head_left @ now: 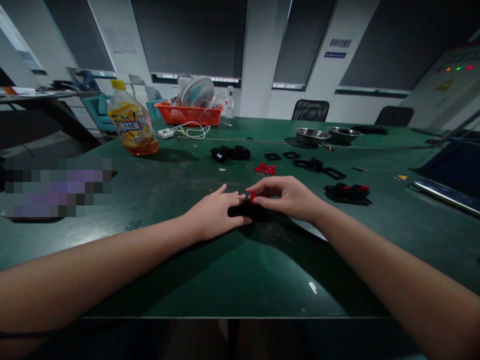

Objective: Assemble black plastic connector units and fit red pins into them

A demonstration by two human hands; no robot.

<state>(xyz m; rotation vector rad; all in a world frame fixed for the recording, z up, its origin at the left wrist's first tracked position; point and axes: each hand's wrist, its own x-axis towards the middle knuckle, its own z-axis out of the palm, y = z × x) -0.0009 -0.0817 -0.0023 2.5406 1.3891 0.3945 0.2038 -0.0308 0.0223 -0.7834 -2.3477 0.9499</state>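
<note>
Near the middle of the green table (240, 280), my right hand (287, 197) pinches a small red plastic piece (252, 198) between thumb and fingertips. Directly below it lies a black plastic part (255, 212), dark and partly hidden by both hands. My left hand (217, 214) rests on the table and grips the left side of that black part between thumb and fingers. Whether the red piece touches the black part, I cannot tell. Just beyond my hands is a small pile of red pieces (265, 169).
Behind the pile are black blocks (230, 153) and flat black frames (333, 173). A black assembly with red pieces (347, 192) lies right. Farther off stand a bottle of yellow liquid (133, 122), a red basket (191, 115) holding a fan, and metal bowls (312, 136).
</note>
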